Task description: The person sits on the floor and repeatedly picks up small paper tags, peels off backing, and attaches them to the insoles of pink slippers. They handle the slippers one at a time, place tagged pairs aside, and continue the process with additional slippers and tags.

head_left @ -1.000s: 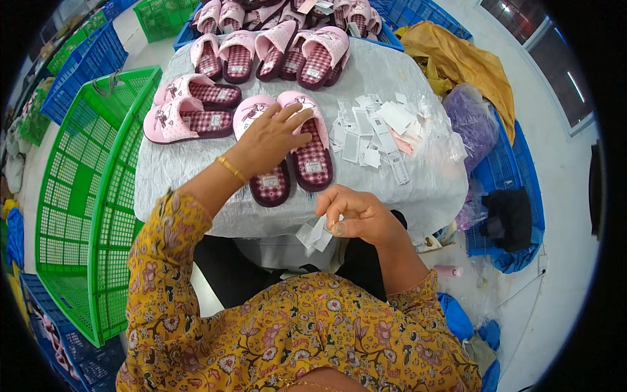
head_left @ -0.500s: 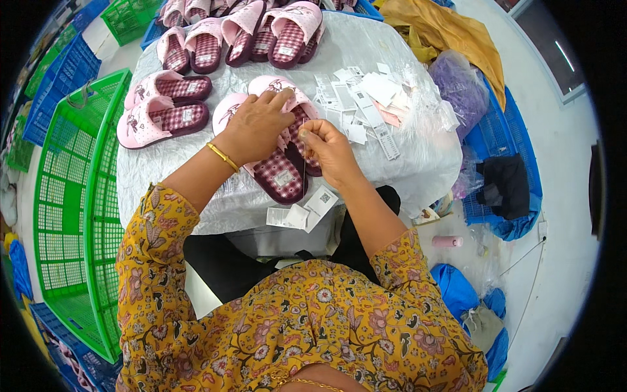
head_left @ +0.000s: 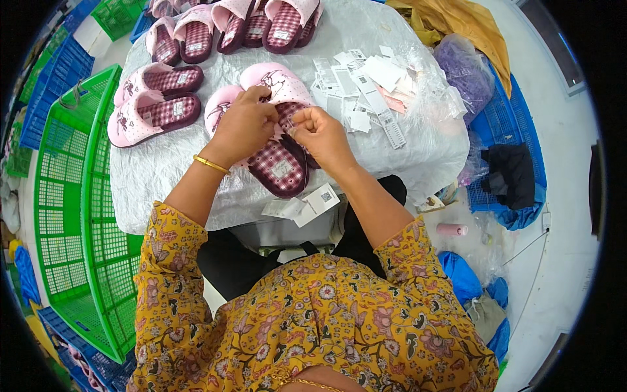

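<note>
A pair of pink slippers with maroon checked insoles lies in front of me at the table's near side. My left hand is closed over the upper edges of the pair, fingers bent into the slipper opening. Right beside it, my right hand is pinched near the opening; what its fingertips hold is too small to make out. White paper tags hang just below the heel of the nearer slipper, at the table edge. The fingertips of both hands nearly meet over the insole.
Another slipper pair sits to the left, with several more slippers behind. Loose paper tags are heaped on the right of the plastic-covered table. Green crates stand at left, a blue crate at right.
My right hand has moved slightly up toward my left hand, and the thin strand seen below it no longer shows. My left fingers have curled further into the slipper. The view has shifted slightly.
</note>
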`<move>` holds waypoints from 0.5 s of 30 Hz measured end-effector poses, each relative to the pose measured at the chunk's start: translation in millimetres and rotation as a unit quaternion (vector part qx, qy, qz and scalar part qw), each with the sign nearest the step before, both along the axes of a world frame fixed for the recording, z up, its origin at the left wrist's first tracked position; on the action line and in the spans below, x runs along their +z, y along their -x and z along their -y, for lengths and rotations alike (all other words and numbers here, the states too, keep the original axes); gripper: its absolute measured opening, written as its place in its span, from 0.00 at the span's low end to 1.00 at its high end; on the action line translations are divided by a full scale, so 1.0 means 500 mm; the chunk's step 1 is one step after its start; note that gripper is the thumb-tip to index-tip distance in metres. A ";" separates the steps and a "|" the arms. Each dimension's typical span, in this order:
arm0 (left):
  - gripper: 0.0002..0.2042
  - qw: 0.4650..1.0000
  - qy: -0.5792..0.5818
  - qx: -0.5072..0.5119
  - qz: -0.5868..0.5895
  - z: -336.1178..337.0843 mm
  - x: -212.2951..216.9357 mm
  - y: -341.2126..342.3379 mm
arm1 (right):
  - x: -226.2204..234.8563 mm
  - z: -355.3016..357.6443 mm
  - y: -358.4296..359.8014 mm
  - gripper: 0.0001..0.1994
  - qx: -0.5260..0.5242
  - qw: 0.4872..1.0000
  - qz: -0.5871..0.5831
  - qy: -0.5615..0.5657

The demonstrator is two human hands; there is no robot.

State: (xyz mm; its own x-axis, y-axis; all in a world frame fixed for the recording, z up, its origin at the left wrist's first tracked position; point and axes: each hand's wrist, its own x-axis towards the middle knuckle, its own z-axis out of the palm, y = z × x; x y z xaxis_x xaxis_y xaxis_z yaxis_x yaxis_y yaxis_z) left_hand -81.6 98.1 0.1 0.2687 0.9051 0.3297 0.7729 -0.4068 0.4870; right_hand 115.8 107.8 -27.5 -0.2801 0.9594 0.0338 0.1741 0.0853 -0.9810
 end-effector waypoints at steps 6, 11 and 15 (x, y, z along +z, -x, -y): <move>0.09 0.995 0.001 -0.020 0.093 -0.008 -0.028 0.004 | 0.019 -0.013 -0.020 0.15 0.073 0.996 0.042 0.039; 0.11 0.995 0.011 -0.022 0.094 -0.009 -0.028 0.004 | 0.025 -0.013 -0.018 0.15 0.089 0.993 0.055 0.045; 0.11 0.996 0.007 -0.020 0.087 -0.011 -0.031 0.004 | 0.033 -0.015 -0.014 0.15 0.093 0.992 0.069 0.045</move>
